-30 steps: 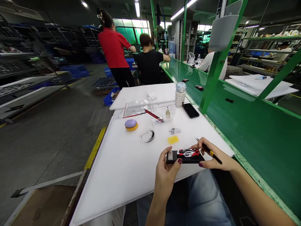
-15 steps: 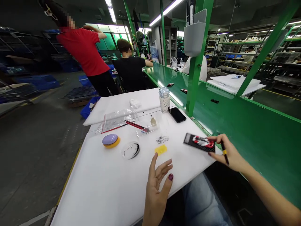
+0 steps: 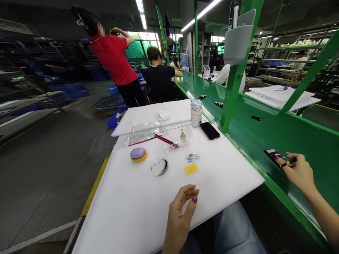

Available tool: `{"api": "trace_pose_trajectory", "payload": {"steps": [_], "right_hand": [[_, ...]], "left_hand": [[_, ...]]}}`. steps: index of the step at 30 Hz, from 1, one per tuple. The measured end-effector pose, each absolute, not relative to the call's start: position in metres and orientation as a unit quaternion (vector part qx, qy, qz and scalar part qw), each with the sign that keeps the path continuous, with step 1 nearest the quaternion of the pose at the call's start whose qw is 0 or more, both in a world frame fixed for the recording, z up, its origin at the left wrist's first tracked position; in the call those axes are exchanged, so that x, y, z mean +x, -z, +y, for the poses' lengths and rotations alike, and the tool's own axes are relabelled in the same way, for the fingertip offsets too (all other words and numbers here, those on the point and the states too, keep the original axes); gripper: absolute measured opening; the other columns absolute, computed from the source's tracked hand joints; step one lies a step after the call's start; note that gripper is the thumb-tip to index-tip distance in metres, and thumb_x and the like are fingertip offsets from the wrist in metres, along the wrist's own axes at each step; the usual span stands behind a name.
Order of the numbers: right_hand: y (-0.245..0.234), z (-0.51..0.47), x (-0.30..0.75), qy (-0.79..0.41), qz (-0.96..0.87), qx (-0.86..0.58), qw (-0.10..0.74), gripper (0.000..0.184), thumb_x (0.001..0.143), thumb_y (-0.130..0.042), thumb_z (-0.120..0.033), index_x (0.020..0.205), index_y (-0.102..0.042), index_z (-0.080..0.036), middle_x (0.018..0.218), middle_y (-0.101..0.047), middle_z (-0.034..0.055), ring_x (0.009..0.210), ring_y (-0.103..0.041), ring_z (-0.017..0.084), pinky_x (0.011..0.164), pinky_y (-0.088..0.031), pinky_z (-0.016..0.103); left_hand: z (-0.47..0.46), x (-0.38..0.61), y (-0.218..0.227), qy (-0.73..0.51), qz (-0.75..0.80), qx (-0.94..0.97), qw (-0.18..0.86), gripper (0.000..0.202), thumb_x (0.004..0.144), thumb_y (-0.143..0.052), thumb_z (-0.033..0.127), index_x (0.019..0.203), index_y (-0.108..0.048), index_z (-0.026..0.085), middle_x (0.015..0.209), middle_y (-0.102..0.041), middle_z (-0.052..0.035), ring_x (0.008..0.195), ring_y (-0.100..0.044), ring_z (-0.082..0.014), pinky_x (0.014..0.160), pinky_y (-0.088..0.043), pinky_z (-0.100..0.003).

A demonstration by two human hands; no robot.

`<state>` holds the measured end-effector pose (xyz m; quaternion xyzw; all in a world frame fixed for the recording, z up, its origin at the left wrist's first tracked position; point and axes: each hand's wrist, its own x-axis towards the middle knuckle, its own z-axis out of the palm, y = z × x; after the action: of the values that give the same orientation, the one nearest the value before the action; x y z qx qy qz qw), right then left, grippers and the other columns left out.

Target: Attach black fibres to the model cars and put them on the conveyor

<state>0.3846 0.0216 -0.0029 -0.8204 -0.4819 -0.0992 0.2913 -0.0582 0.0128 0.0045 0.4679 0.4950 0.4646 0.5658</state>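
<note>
My right hand (image 3: 302,173) reaches over the green conveyor belt (image 3: 265,132). Its thumb and fingers grip a red, white and black model car (image 3: 278,156) on a dark rectangular base, which lies on or just above the belt. A thin black pen-like tool with a yellow band (image 3: 286,163) is also tucked in that hand. Above the white table's near edge, my left hand (image 3: 180,215) holds nothing; its fingers are curved, with the thumb apart. Nearest to it are a yellow rectangular pad (image 3: 191,169) and a round dish with black smears (image 3: 159,167).
On the foam-covered table (image 3: 119,208) are a purple-and-orange oval case (image 3: 138,153), red sticks (image 3: 165,140), a small bottle (image 3: 183,135), a phone (image 3: 210,130) and a cup (image 3: 196,114). A green post (image 3: 231,95) rises at the belt's edge. Two co-workers are beyond.
My right hand has moved right, carrying the model car from above the table's edge to the belt. My left hand's fingers have curled inward. The view has shifted to the left.
</note>
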Motion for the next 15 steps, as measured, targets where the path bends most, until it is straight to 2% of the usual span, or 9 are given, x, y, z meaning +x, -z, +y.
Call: {"api": "trace_pose_trajectory", "payload": {"steps": [2,3,4,6,7,9,11,13,15], "right_hand": [[-0.013,0.034,0.342,0.048,-0.538,-0.772,0.334,0.038,0.092,-0.044,-0.061,0.103,-0.055,-0.026,0.107,-0.074,0.0184,0.086,-0.071,0.037,0.068,-0.057,0.052],[-0.021,0.039,0.315,-0.012,-0.607,-0.704,0.369,0.032,0.097,-0.044,-0.053,0.105,-0.057,-0.025,0.109,-0.074,0.0181,0.092,-0.071,0.037,0.074,-0.057,0.053],[-0.028,0.043,0.285,-0.055,-0.668,-0.648,0.362,0.03,0.1,-0.041,-0.049,0.106,-0.059,-0.026,0.108,-0.075,0.0139,0.095,-0.072,0.033,0.078,-0.058,0.05],[-0.039,0.048,0.224,-0.1,-0.749,-0.559,0.342,0.029,0.102,-0.039,-0.041,0.107,-0.064,-0.028,0.11,-0.076,0.0073,0.098,-0.072,0.025,0.084,-0.059,0.041],[-0.043,0.049,0.196,-0.118,-0.782,-0.52,0.322,0.022,0.1,-0.047,-0.037,0.107,-0.066,-0.028,0.109,-0.077,0.0058,0.099,-0.071,0.023,0.088,-0.058,0.039],[-0.048,0.049,0.15,-0.135,-0.863,-0.422,0.242,0.016,0.091,-0.063,-0.027,0.107,-0.067,-0.024,0.117,-0.076,0.0097,0.111,-0.067,0.027,0.101,-0.051,0.043],[-0.05,0.049,0.121,-0.138,-0.907,-0.36,0.168,0.031,0.084,-0.074,-0.027,0.113,-0.065,-0.018,0.125,-0.072,0.0151,0.117,-0.063,0.031,0.107,-0.046,0.048],[-0.05,0.05,0.109,-0.142,-0.919,-0.341,0.137,0.042,0.083,-0.076,-0.03,0.12,-0.063,-0.014,0.126,-0.071,0.0177,0.115,-0.064,0.032,0.105,-0.047,0.048],[-0.05,0.053,0.107,-0.155,-0.916,-0.343,0.138,0.041,0.086,-0.07,-0.025,0.125,-0.062,-0.013,0.121,-0.072,0.0169,0.107,-0.066,0.03,0.101,-0.049,0.046]], "left_hand": [[0.013,-0.057,-0.003,-0.456,0.484,0.474,0.577,0.052,0.085,-0.068,0.066,0.113,-0.069,0.022,0.105,-0.072,-0.0088,0.109,-0.065,-0.0256,0.104,-0.047,-0.037],[0.013,-0.055,-0.003,-0.451,0.475,0.478,0.585,0.053,0.086,-0.068,0.066,0.114,-0.068,0.022,0.105,-0.072,-0.0087,0.107,-0.065,-0.0246,0.102,-0.048,-0.036],[0.013,-0.052,-0.002,-0.443,0.465,0.483,0.595,0.053,0.086,-0.068,0.067,0.113,-0.069,0.021,0.104,-0.072,-0.0088,0.102,-0.066,-0.0236,0.097,-0.05,-0.035],[0.012,-0.045,-0.001,-0.42,0.435,0.495,0.624,0.058,0.085,-0.065,0.072,0.108,-0.071,0.019,0.098,-0.073,-0.0102,0.088,-0.067,-0.0222,0.081,-0.053,-0.032],[0.011,-0.042,-0.001,-0.408,0.419,0.501,0.638,0.064,0.082,-0.063,0.077,0.101,-0.073,0.017,0.09,-0.073,-0.0107,0.078,-0.067,-0.0214,0.071,-0.053,-0.031],[0.009,-0.037,0.0,-0.394,0.396,0.504,0.658,0.072,0.078,-0.06,0.086,0.088,-0.072,0.015,0.073,-0.069,-0.009,0.061,-0.061,-0.0184,0.057,-0.047,-0.029],[0.007,-0.035,0.0,-0.4,0.399,0.494,0.661,0.07,0.079,-0.059,0.085,0.084,-0.069,0.016,0.064,-0.064,-0.005,0.056,-0.055,-0.0156,0.055,-0.043,-0.027],[0.005,-0.037,0.0,-0.412,0.416,0.477,0.655,0.062,0.083,-0.062,0.078,0.083,-0.067,0.016,0.063,-0.061,-0.0022,0.056,-0.051,-0.0138,0.056,-0.042,-0.027],[0.004,-0.04,0.0,-0.422,0.429,0.462,0.652,0.06,0.084,-0.064,0.076,0.078,-0.065,0.016,0.061,-0.059,-0.0015,0.054,-0.049,-0.0128,0.055,-0.039,-0.026]]}}
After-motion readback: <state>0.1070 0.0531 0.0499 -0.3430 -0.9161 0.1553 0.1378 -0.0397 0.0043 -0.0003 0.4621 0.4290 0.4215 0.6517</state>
